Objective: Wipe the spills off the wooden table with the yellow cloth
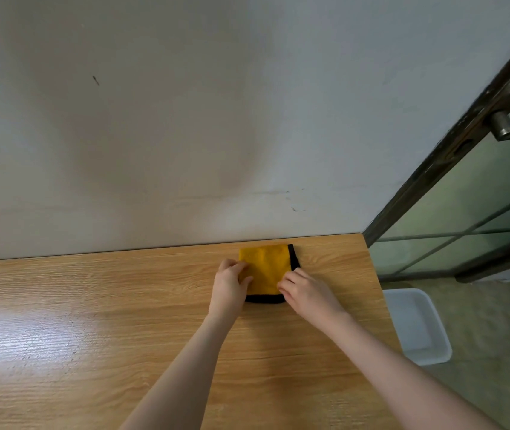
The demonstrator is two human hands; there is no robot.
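A folded yellow cloth (266, 268) with a black hem lies flat on the wooden table (92, 321), close to the wall at the far right. My left hand (230, 283) rests on the cloth's left edge, its fingers curled at the fabric. My right hand (306, 290) touches the cloth's lower right corner with bent fingers. Whether either hand pinches the fabric cannot be made out. No spill stands out on the wood; a bright glare lies across the left part.
The table butts against a grey-white wall (185, 119). Past its right edge, a white plastic tub (415, 327) sits on the floor below. A dark-framed glass door (464, 197) with a metal handle (508, 128) stands at the right.
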